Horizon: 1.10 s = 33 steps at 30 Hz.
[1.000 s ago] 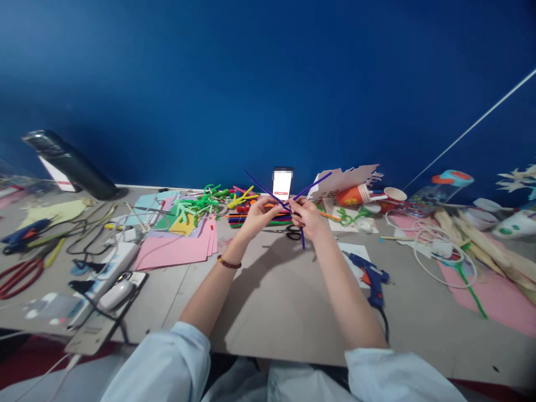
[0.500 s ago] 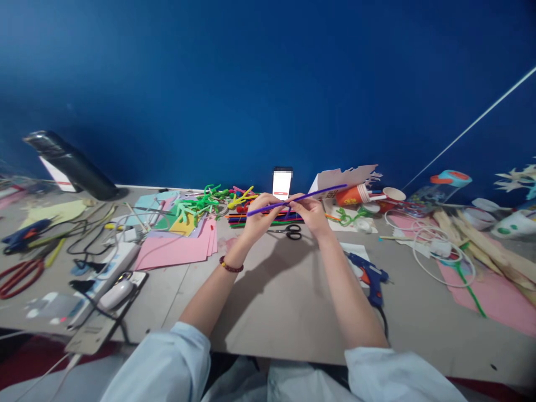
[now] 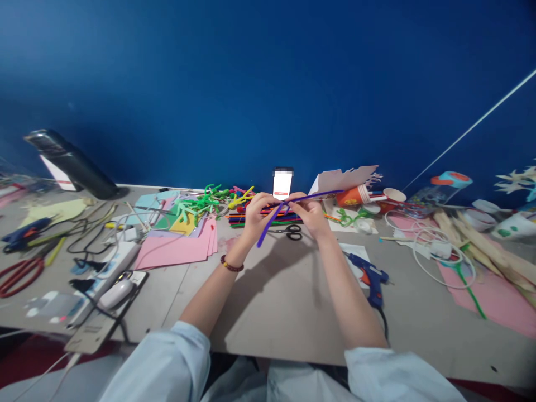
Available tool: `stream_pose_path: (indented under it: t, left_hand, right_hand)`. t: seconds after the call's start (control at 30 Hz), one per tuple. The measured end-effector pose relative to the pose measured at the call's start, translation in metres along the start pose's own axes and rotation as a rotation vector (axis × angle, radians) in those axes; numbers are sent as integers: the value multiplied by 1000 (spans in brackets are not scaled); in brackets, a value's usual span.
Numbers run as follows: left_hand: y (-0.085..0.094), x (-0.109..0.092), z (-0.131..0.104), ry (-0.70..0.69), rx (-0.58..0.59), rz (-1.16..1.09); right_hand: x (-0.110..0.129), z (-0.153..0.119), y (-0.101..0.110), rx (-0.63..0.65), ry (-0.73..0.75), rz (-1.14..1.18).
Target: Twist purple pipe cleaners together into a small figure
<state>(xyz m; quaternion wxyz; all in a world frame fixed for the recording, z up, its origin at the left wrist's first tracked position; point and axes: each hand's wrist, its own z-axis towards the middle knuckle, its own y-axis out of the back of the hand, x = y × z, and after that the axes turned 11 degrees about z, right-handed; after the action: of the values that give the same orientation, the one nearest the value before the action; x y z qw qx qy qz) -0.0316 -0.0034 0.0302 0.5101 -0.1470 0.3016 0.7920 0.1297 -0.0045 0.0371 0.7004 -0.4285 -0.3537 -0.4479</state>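
Note:
A purple pipe cleaner (image 3: 268,226) is bent between my two hands, above the table's middle. My left hand (image 3: 257,215) pinches it near the bend, and one end slants down past the palm. The fingers of my right hand (image 3: 312,215) close on it from the other side, while another purple length rises to the right. Behind and below the hands lies a bundle of coloured pipe cleaners (image 3: 238,220). Black-handled scissors (image 3: 293,232) rest just under the hands, and a lit phone (image 3: 282,183) stands upright behind them.
Pink paper (image 3: 178,248), green pipe-cleaner shapes (image 3: 201,204) and a power strip (image 3: 111,273) lie left. A blue glue gun (image 3: 371,273) with its cord lies right of my right forearm. Farther right are an orange cup (image 3: 352,196), a white cable (image 3: 419,248) and a lidded container (image 3: 439,192).
The left part of the purple pipe cleaner has swung from nearly level to slanting down. The right length has tilted slightly lower. Both hands have stayed nearly in place.

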Motion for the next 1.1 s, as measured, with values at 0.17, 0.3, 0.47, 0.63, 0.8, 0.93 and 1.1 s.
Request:
stream_pose_path:
  t: [0.17,0.3,0.47,0.63,0.8,0.93,1.1]
  left_hand:
    - [-1,3,-1,-131,-48,159]
    - [-3,7,-3,-283,-97,397]
    - [-6,7,-8,-575,-32,670]
    - [-9,6,-18,-735,76,848]
    - [1,8,-44,-746,285,881]
    - [10,17,-81,-669,527,839]
    - [16,18,-117,-464,768,750]
  right_hand:
    - [-8,2,3,-17,-19,24]
    - [-15,5,5,-77,-92,49]
    - [-18,5,10,14,-282,223]
    - [-22,7,24,4,-358,314]
    - [-23,9,40,-67,-413,367]
    - [-24,11,47,-165,-425,149]
    - [-32,8,54,-186,-422,-403]
